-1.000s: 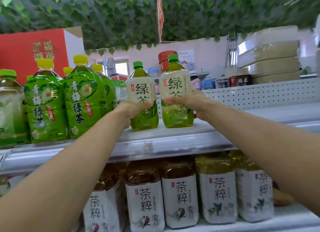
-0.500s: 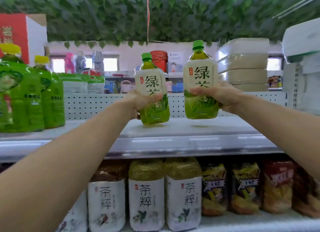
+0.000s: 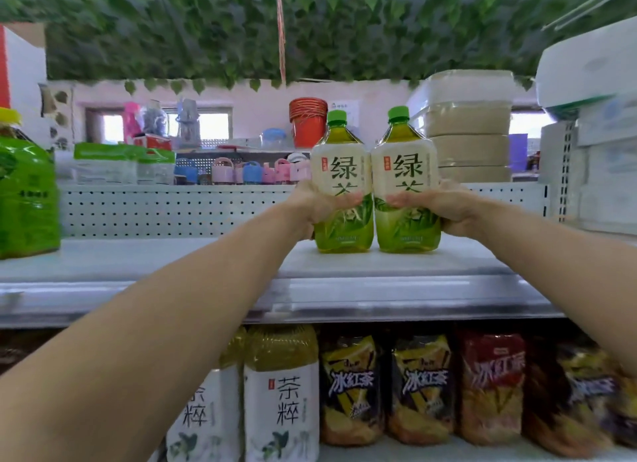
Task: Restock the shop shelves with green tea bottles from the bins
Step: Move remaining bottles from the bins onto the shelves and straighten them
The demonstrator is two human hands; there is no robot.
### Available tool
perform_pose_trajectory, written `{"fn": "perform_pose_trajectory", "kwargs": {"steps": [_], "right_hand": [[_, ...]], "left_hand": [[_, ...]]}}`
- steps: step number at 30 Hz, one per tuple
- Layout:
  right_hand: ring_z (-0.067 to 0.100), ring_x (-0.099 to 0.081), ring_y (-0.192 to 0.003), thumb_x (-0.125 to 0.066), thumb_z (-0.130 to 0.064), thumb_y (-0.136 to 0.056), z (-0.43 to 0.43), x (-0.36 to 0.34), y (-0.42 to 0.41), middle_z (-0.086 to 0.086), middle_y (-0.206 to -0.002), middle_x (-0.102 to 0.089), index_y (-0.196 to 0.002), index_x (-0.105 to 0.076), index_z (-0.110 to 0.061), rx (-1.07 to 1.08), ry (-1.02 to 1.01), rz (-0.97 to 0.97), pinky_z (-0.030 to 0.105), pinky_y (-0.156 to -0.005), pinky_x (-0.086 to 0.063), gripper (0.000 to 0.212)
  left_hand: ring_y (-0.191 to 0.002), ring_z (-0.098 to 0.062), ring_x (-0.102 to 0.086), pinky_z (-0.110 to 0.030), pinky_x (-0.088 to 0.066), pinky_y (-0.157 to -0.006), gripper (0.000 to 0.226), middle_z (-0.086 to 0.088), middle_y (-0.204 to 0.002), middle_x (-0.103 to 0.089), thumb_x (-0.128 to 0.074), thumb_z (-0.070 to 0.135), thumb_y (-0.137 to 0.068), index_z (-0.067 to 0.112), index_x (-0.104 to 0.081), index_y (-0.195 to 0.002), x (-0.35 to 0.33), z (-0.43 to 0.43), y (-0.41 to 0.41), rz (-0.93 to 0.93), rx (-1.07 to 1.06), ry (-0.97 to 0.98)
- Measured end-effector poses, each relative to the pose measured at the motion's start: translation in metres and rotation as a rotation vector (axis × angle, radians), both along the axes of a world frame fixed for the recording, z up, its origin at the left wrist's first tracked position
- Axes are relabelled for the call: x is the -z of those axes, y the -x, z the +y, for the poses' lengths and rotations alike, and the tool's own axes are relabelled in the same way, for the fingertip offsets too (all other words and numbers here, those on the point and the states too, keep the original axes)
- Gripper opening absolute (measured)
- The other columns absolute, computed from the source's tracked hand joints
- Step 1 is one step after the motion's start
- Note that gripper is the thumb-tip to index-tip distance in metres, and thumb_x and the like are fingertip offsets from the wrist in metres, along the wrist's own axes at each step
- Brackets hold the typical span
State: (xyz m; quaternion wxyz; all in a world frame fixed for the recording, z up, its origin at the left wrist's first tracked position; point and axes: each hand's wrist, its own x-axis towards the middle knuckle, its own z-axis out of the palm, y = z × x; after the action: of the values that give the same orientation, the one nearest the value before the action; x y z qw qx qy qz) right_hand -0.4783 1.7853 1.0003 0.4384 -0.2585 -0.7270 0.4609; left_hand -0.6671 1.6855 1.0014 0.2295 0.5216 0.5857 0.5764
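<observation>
Two bare arms reach over the lower-shelf drinks (image 3: 351, 389). The left hand (image 3: 319, 205) and right hand (image 3: 444, 208) each grip a green tea bottle (image 3: 343, 182) (image 3: 406, 182), upright and touching on the shelf (image 3: 206, 261), pegboard (image 3: 172, 210) behind.

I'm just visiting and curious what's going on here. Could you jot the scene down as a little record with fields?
place: shop shelving, leafy decoration overhead
left hand: fingers wrapped round the left green tea bottle
right hand: fingers wrapped round the right green tea bottle
bottles: upright, side by side, touching, green caps on
position: bases at the top shelf, right of its middle
lower shelf: white-labelled tea bottles, then dark iced tea bottles to their right
far left, top shelf: large green bottle, blurred
</observation>
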Motion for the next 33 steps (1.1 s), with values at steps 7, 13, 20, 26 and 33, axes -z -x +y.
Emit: {"fn": "perform_pose_trajectory", "kwargs": {"steps": [7, 13, 20, 26, 33], "right_hand": [[0.023, -0.072, -0.1, -0.078, -0.015, -0.062, 0.004, 0.0, -0.003, 0.006, -0.106, -0.076, -0.114, -0.067, -0.019, -0.144, 0.094, -0.033, 0.04, -0.081, -0.057, 0.054], [0.026, -0.066, -0.111, -0.082, -0.018, -0.056, -0.009, -0.002, -0.003, 0.007, -0.114, -0.072, -0.123, -0.064, -0.016, -0.023, 0.087, -0.07, 0.044, -0.1, -0.051, 0.069], [0.021, -0.059, -0.108, -0.084, -0.016, -0.076, -0.042, 0.003, 0.001, 0.005, -0.119, -0.059, -0.124, -0.041, -0.014, 0.38, -0.167, 0.071, 0.03, -0.074, -0.053, 0.065], [0.022, -0.042, -0.13, -0.073, -0.03, -0.087, -0.114, 0.049, -0.004, 0.005, -0.14, -0.043, -0.149, -0.031, -0.017, 0.569, -0.66, -0.065, 0.03, -0.107, -0.035, 0.076], [0.026, -0.044, -0.133, -0.066, -0.036, -0.091, -0.211, 0.14, 0.02, 0.008, -0.147, -0.046, -0.149, -0.039, -0.012, 0.532, -0.86, -0.258, 0.044, -0.105, -0.04, 0.068]], "left_hand": [[-0.106, -0.02, -0.059, -0.036, -0.055, -0.073, 0.033, 0.006, -0.102, -0.067, -0.078, 0.028, -0.085, 0.029, -0.063, -0.114, 0.002, 0.005, 0.003, 0.115, 0.028, 0.008], [-0.118, -0.024, -0.059, -0.053, -0.049, -0.101, 0.044, 0.003, -0.114, -0.067, -0.077, 0.033, -0.086, 0.028, -0.061, -0.127, 0.007, 0.005, 0.001, 0.168, -0.01, -0.026], [-0.148, -0.033, -0.028, -0.055, -0.026, -0.12, 0.1, -0.011, -0.157, -0.034, -0.074, 0.047, -0.085, 0.015, -0.012, -0.156, 0.004, -0.028, -0.006, 0.515, -0.224, -0.124], [-0.151, -0.021, -0.017, -0.041, -0.012, -0.122, 0.093, -0.006, -0.163, -0.024, -0.053, 0.067, -0.087, 0.022, -0.016, -0.159, 0.05, -0.107, -0.007, 0.776, -0.482, -0.339], [-0.13, -0.028, -0.046, -0.058, -0.034, -0.112, 0.072, -0.01, -0.139, -0.053, -0.043, 0.059, -0.093, 0.011, -0.044, -0.146, 0.15, -0.217, 0.025, 0.941, -0.601, -0.405]]}}
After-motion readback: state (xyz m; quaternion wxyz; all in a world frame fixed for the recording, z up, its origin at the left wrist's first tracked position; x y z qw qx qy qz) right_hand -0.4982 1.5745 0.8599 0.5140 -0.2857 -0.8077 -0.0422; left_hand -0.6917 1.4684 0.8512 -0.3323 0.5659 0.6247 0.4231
